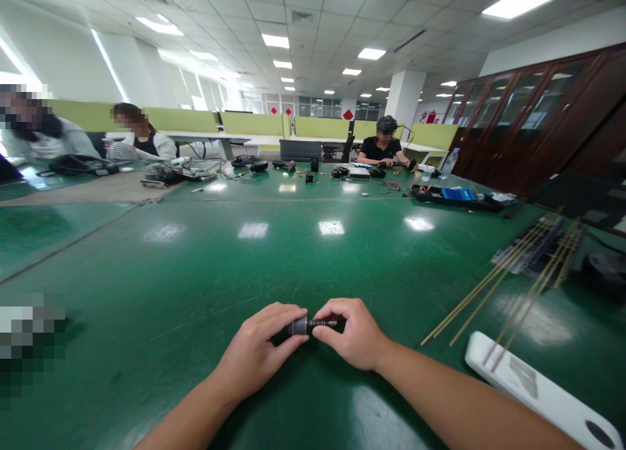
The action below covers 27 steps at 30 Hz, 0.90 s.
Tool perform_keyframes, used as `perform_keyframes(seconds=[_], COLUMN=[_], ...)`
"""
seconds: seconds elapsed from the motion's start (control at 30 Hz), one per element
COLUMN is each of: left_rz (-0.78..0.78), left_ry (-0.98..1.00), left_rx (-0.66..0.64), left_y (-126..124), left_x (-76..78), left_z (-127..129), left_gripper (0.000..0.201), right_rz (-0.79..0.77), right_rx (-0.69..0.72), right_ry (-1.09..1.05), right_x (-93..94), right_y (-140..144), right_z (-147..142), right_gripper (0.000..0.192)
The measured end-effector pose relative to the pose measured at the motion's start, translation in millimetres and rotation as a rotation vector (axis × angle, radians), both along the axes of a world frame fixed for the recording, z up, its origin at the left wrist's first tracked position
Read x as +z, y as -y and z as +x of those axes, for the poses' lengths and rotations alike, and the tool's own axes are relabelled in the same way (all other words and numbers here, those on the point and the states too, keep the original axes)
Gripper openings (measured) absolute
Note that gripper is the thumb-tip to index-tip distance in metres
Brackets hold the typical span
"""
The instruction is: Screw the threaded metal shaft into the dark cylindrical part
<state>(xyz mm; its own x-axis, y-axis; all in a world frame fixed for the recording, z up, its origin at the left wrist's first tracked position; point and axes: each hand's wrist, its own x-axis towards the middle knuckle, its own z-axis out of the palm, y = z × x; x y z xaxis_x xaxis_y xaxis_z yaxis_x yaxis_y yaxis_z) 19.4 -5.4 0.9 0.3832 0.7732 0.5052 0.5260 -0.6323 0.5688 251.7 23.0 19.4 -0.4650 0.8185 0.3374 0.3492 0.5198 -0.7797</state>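
Near the front of the green table, my left hand [261,344] is closed around the grey and black cylindrical body [298,326] of a small tool-like piece. From its right end a thin dark shaft with shiny rings [325,323] sticks out sideways. My right hand [355,332] pinches this ringed shaft between thumb and fingers, close to the grey body. Both hands are on the same piece, just above the tabletop. My fingers cover part of it, so its exact kind cannot be made out.
To the right lie a long white plastic piece with an oval hole [542,391] and several thin wooden sticks [508,274]. A black tray of parts [460,199] stands farther back. Electronic parts [178,171] line the far side, where a person [385,147] sits; others sit at left.
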Motion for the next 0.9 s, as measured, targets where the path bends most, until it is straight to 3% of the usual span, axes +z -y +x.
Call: perform_keyframes(seconds=[0.9], left_rz=[0.011], left_ry=[0.002], left_rx=[0.011], left_y=[1.0], left_x=[4.3], left_z=[-4.6], left_gripper=[0.036], right_rz=[-0.065], right_rx=[-0.011], right_ry=[-0.039], right_x=[2.7], right_y=[0.1], right_z=[-0.1], right_gripper=[0.008])
